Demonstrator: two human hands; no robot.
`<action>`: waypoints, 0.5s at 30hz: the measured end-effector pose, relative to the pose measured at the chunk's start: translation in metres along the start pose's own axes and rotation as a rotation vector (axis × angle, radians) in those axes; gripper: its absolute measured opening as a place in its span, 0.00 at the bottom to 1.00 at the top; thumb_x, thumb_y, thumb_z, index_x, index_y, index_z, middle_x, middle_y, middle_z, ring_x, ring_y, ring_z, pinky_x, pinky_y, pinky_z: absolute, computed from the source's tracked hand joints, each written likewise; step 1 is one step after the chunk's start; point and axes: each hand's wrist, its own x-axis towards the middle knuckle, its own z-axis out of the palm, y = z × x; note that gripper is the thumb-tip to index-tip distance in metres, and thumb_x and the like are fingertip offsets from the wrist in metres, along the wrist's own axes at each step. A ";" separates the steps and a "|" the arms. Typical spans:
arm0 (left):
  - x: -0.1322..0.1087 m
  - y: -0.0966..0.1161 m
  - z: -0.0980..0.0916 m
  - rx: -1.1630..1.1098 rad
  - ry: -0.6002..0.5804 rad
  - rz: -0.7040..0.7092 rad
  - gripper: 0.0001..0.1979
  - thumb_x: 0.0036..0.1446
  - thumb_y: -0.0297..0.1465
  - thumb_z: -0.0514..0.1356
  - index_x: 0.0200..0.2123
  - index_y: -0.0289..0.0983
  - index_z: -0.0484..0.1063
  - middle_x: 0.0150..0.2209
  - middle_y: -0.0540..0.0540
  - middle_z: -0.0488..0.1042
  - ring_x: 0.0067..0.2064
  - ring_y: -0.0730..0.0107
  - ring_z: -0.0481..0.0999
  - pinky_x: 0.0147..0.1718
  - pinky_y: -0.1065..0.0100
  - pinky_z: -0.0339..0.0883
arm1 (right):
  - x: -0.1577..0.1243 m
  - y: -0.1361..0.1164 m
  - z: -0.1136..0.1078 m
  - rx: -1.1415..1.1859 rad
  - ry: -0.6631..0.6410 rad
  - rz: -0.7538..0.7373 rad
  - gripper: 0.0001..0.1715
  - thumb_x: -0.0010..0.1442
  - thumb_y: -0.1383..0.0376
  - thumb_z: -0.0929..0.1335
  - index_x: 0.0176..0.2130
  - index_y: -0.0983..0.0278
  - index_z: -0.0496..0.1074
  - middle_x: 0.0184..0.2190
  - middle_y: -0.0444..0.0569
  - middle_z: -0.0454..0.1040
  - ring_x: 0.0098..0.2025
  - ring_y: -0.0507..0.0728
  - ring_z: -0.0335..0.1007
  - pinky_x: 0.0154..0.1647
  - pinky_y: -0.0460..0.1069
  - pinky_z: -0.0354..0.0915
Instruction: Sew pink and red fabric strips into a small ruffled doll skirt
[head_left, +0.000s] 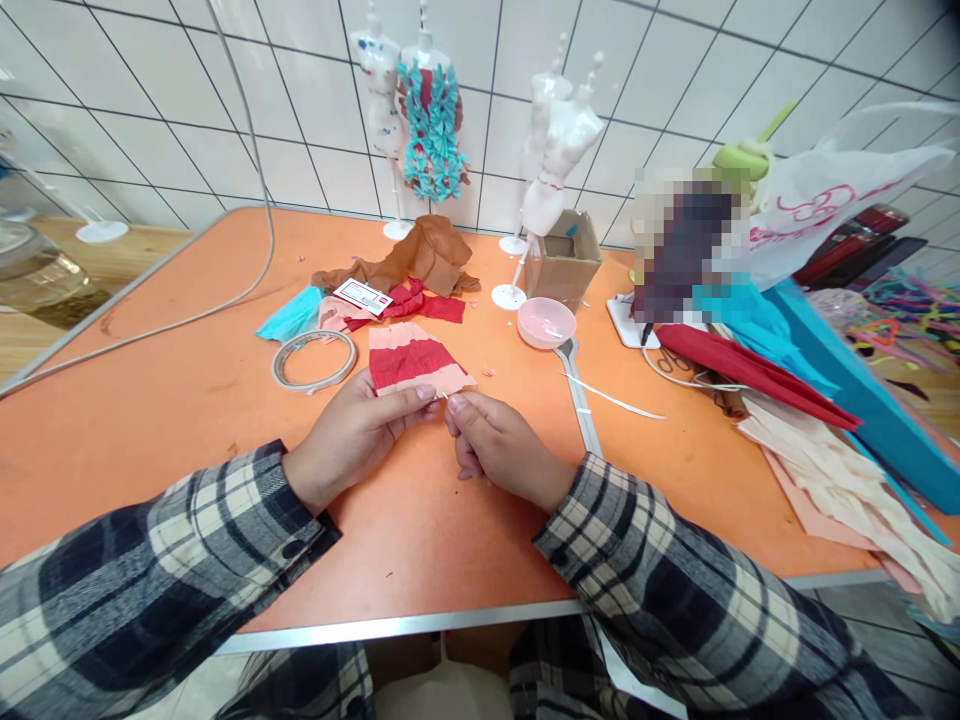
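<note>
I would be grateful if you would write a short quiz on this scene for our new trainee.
1. True or false: the left hand holds the red-and-pink striped piece.
2. What stands just behind the pink bowl?
3. Fill in "left" or "right": as the camera sees it, the white card lies to the ____ of the pink bowl.

Key: 1. True. 2. A cardboard box. 3. Left.
</note>
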 end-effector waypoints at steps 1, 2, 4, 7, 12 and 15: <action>0.000 0.000 0.000 -0.001 -0.009 0.003 0.10 0.52 0.28 0.74 0.39 0.35 0.84 0.38 0.43 0.84 0.38 0.63 0.82 0.42 0.64 0.78 | 0.000 0.000 0.000 0.006 -0.001 0.003 0.21 0.75 0.53 0.57 0.32 0.60 0.59 0.13 0.34 0.60 0.15 0.48 0.57 0.22 0.43 0.62; 0.000 0.000 0.000 -0.006 -0.015 0.006 0.09 0.52 0.28 0.74 0.39 0.35 0.84 0.38 0.43 0.84 0.38 0.64 0.82 0.42 0.65 0.78 | 0.000 -0.001 0.000 0.013 -0.003 0.007 0.21 0.75 0.54 0.57 0.32 0.59 0.59 0.13 0.34 0.60 0.15 0.48 0.56 0.22 0.43 0.62; 0.000 0.000 -0.001 -0.016 -0.018 0.006 0.09 0.52 0.28 0.74 0.38 0.36 0.84 0.38 0.43 0.85 0.39 0.65 0.82 0.43 0.66 0.78 | 0.000 -0.001 0.000 0.021 -0.003 0.013 0.21 0.75 0.54 0.57 0.31 0.59 0.59 0.13 0.34 0.60 0.15 0.48 0.56 0.21 0.43 0.62; 0.000 -0.001 -0.001 -0.006 0.007 0.002 0.10 0.51 0.28 0.75 0.38 0.36 0.84 0.39 0.44 0.85 0.40 0.64 0.82 0.43 0.66 0.78 | -0.001 -0.002 0.000 0.011 0.000 0.007 0.22 0.75 0.52 0.57 0.31 0.59 0.58 0.13 0.34 0.60 0.15 0.48 0.56 0.22 0.43 0.62; 0.001 -0.002 -0.004 0.014 0.034 0.002 0.11 0.50 0.28 0.75 0.39 0.36 0.84 0.40 0.43 0.84 0.41 0.62 0.82 0.44 0.64 0.78 | 0.000 -0.001 0.000 0.012 -0.005 0.001 0.23 0.75 0.51 0.58 0.31 0.59 0.58 0.14 0.35 0.60 0.16 0.49 0.57 0.22 0.44 0.62; 0.001 -0.003 -0.005 0.005 0.030 0.004 0.11 0.51 0.27 0.74 0.40 0.36 0.83 0.39 0.44 0.84 0.40 0.64 0.81 0.43 0.65 0.77 | 0.000 -0.002 0.000 0.025 -0.003 -0.002 0.23 0.75 0.52 0.58 0.30 0.59 0.57 0.14 0.34 0.59 0.16 0.48 0.57 0.22 0.44 0.63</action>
